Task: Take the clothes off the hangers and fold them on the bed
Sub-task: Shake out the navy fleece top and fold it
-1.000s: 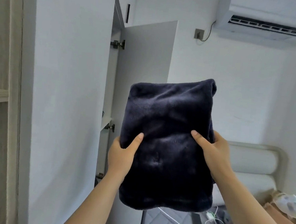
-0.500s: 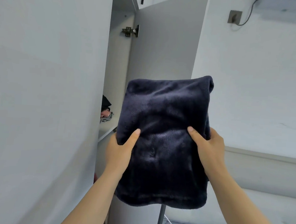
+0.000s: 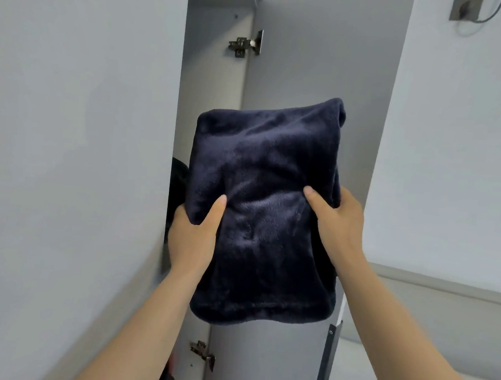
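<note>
While the folded navy fleece garment (image 3: pixel 265 208) is held up before the open wardrobe door (image 3: pixel 320 61), the left grip (image 3: pixel 193 233) pinches its edge at eight o'clock and the right grip (image 3: pixel 336 222) pinches at three o'clock.

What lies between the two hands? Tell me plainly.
Only the dark navy fleece garment: the left hand and right hand grip its opposite sides, in the head view.

Folded garment (image 3: pixel 267 208) between left hand (image 3: pixel 194 236) and right hand (image 3: pixel 337 225), before open wardrobe door (image 3: pixel 320 61)
</note>
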### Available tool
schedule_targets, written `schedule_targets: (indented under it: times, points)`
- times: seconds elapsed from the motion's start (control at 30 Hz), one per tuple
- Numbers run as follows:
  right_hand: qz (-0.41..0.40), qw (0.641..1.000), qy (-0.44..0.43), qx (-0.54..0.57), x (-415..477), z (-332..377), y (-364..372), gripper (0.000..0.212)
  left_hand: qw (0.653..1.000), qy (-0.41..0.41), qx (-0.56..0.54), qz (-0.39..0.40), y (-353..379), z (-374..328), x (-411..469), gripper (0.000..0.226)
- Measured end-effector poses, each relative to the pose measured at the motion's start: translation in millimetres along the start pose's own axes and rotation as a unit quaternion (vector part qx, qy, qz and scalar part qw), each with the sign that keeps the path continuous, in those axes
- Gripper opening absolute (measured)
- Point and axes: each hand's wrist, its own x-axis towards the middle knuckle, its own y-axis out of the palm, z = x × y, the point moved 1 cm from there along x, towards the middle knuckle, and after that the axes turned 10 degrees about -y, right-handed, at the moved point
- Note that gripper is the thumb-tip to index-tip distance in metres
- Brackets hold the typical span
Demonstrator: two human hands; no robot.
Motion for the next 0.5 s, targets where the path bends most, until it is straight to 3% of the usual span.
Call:
schedule_targets:
  times: [0.1,0.5]
  points:
    - [0.008,0.999,0.006,0.044,19,-19,21,0.019,1.0,0.018,0.015,-0.014,7,-4,22,0.055]
    - [0.032,0.993,-0.005,0.116,77,-61,110,0.025,0.988,0.058,0.031,-0.141,22,-12,73,0.073]
